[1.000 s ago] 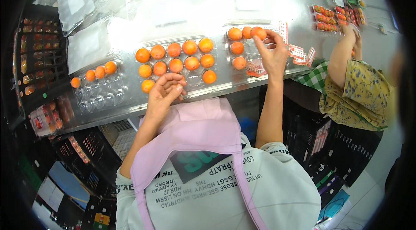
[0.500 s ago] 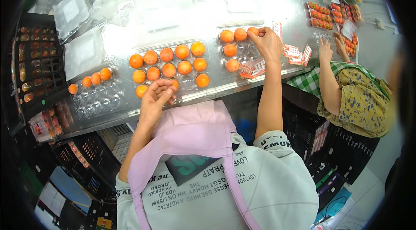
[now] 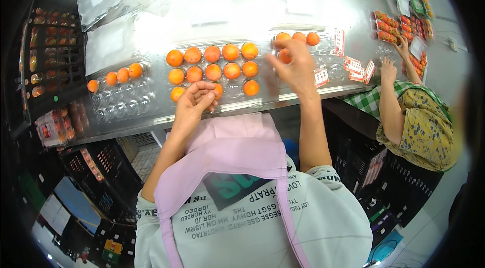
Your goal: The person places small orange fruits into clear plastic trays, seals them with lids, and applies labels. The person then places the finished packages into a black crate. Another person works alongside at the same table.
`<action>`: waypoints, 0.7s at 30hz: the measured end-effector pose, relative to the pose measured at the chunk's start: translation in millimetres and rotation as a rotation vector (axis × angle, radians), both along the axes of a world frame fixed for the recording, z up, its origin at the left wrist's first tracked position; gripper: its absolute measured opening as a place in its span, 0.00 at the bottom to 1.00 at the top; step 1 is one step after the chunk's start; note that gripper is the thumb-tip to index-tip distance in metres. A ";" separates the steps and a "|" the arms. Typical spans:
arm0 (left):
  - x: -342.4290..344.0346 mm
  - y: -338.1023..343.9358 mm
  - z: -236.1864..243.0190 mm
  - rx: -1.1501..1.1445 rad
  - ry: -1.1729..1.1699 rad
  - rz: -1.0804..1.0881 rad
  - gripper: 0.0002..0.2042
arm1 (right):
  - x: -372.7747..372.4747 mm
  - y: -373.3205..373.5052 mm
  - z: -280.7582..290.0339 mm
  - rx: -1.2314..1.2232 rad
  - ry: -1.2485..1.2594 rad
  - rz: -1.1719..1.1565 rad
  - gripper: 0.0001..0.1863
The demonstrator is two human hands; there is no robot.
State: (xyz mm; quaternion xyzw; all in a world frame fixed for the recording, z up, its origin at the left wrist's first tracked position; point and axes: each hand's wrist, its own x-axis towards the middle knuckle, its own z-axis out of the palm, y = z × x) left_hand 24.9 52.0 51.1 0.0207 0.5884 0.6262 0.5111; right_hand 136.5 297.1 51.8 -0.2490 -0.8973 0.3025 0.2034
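Note:
Round orange fruits (image 3: 212, 71) fill most cups of the middle clear plastic tray (image 3: 234, 89). My left hand (image 3: 197, 100) rests at its near edge, fingers curled and closed round a fruit (image 3: 218, 90) in the front row. To the right, my right hand (image 3: 295, 68) hovers over another clear tray (image 3: 331, 62), blurred, thumb and fingers apart with nothing visible in them. That tray holds three orange fruits (image 3: 312, 39) along its back and one (image 3: 285, 56) beside my thumb; my hand hides part of it. Red-and-white label sheets (image 3: 321, 77) lie at its near edge.
Left stands a part-filled clear tray (image 3: 124, 104) with several fruits, beside a black crate (image 3: 55, 56). Stacked clear lids (image 3: 112, 48) lie behind. More label sheets (image 3: 356, 70) sit right. A co-worker's hands (image 3: 389, 68) work near packed red fruit (image 3: 386, 28).
My right hand has left the back-row fruit and swung left and nearer across its tray, opening. My left hand stays at the same fruit. The whole view has shifted slightly.

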 end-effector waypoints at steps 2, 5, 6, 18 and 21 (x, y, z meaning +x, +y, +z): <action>0.1 0.5 1.0 0.011 -0.006 0.009 0.08 | -9.6 -22.8 2.1 0.093 -0.034 0.179 0.17; -1.2 0.3 3.3 0.022 -0.007 0.006 0.08 | -18.6 -44.7 1.6 0.130 -0.093 0.304 0.19; -1.6 -1.1 2.1 0.029 0.002 0.032 0.08 | -20.9 -49.5 0.7 0.125 -0.115 0.326 0.20; -10.5 -12.9 1.8 0.066 0.037 0.357 0.06 | -35.1 -66.9 5.5 0.156 -0.105 0.340 0.20; -10.1 -12.8 1.7 0.064 0.020 0.338 0.06 | -27.0 -56.7 5.5 0.187 -0.170 0.329 0.20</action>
